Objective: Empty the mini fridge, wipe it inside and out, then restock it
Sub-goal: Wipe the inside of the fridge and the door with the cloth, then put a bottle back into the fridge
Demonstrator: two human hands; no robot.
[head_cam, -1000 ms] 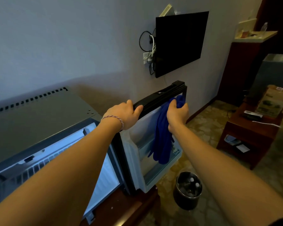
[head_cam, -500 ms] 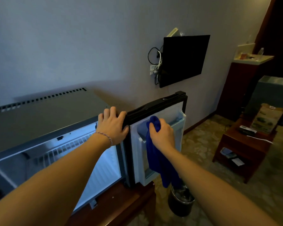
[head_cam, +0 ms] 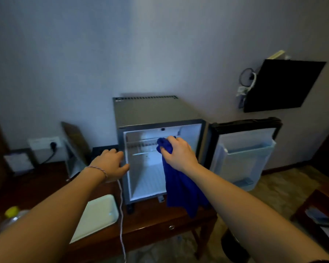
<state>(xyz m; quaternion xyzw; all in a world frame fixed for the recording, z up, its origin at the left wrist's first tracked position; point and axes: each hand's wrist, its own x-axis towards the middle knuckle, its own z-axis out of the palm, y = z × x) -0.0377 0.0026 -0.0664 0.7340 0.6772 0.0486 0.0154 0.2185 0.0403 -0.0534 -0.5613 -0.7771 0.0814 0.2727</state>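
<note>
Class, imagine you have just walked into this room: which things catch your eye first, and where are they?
The small grey mini fridge stands open on the dark wooden desk, its white inside lit and bare. The right hand grips a deep blue cloth hanging before the opening, while the left hand rests at the fridge's left edge.

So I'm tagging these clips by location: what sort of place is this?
Probably a hotel room: a mini fridge sits open on a wooden desk, beside a wall-mounted TV and a serving tray.
</note>
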